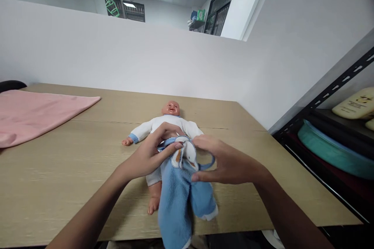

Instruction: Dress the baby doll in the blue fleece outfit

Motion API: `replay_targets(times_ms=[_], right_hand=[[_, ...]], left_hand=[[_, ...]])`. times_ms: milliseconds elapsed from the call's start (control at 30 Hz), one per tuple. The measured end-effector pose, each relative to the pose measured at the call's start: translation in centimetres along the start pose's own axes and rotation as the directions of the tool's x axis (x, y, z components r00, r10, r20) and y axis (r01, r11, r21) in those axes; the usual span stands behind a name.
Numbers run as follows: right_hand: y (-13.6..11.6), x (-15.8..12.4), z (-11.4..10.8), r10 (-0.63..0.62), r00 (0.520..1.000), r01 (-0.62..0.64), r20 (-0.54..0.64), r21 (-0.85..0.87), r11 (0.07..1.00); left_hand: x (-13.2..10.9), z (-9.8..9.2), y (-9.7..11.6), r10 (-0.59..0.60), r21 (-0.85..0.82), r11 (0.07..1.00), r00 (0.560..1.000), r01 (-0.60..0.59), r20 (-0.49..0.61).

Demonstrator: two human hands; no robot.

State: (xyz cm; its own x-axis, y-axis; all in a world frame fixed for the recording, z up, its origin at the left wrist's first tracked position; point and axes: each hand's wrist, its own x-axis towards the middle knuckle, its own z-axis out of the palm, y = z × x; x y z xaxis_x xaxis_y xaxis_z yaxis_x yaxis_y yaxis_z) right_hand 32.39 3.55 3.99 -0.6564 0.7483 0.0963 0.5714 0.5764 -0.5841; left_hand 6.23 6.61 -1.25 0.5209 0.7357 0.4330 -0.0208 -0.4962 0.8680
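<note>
Both left hand (146,158) and right hand (230,164) pinch blue overalls (175,198) atop the doll (152,125); dressing seems underway, and its bare legs likely need threading.

blue overalls (178,198), white-topped doll (168,124), pink cloth (37,111)

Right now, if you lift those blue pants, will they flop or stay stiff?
Probably floppy: the pants sag and fold below the left hand and right hand, and one leg hangs over the table edge. Likely light, since fingers alone hold the waist. Their fuzzy cloth probably won't slip.
</note>
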Motion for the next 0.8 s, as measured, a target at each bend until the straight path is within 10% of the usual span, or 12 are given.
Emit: replay_targets(times_ms=[200,433,567,800], right_hand=[[1.4,1.6,2.9,-0.087,0.995,0.078,0.051,0.145,0.986],[1.4,2.0,2.7,0.083,0.993,-0.107,0.082,0.356,0.928],[1.5,2.4,2.5,0.002,0.943,-0.125,0.334,0.345,0.93],[2.2,2.3,4.6,0.024,0.973,-0.121,0.227,0.424,0.898]], left_hand=[[-0.8,-2.4,0.8,-0.228,0.109,0.971,0.959,0.211,0.167],[-2.2,-4.2,-0.2,-0.259,0.227,0.959,0.85,0.169,0.459],[-3.0,-4.1,-1.1,-0.22,0.147,0.973,0.898,0.176,0.381],[-4.0,-4.1,-2.1,-0.371,0.082,0.928,0.888,0.363,0.27]])
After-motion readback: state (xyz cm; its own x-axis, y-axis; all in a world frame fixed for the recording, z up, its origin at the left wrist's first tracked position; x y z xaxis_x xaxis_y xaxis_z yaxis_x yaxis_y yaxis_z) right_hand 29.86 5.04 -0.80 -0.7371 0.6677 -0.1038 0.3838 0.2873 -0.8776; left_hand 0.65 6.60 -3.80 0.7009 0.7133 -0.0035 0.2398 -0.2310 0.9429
